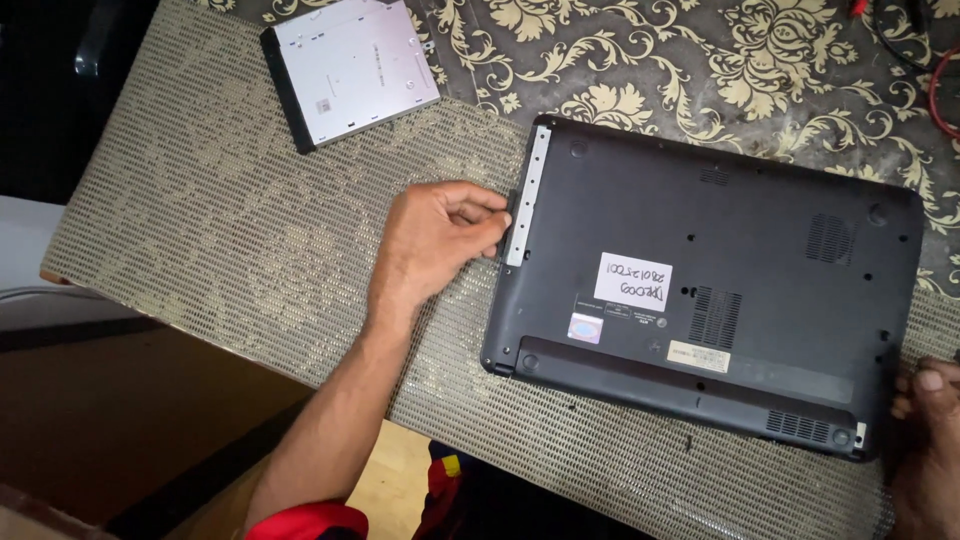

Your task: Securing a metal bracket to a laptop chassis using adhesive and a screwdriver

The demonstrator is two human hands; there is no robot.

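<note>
1. Two hands work on one laptop (700, 280), which lies upside down with its dark base up on a woven mat (200, 220), toward the right of the table.
2. At its left edge the left hand (435, 240) pinches a slim silver tray (527, 195) with thumb and fingertips closed on it; the tray stands partly out of the side slot, and that narrow lip looks like the only part there is to grip.
3. At the lower right corner the right hand (925, 440) rests against the casing, apparently steadying it so the machine does not slide; most of this hand is cut off by the frame, and I cannot tell whether its fingers are curled or flat.
4. White and silver stickers (632, 282) sit mid-base, with vent grilles and screw holes around them.
5. Well apart, at the mat's upper left corner, a flat silver optical drive (350, 65) lies with its black bezel toward the person, out of the way of the hands.
6. Beyond the mat, a dark cloth (650, 60) with a pale floral pattern covers the table, and red cables (935, 80) show at the top right corner.
</note>
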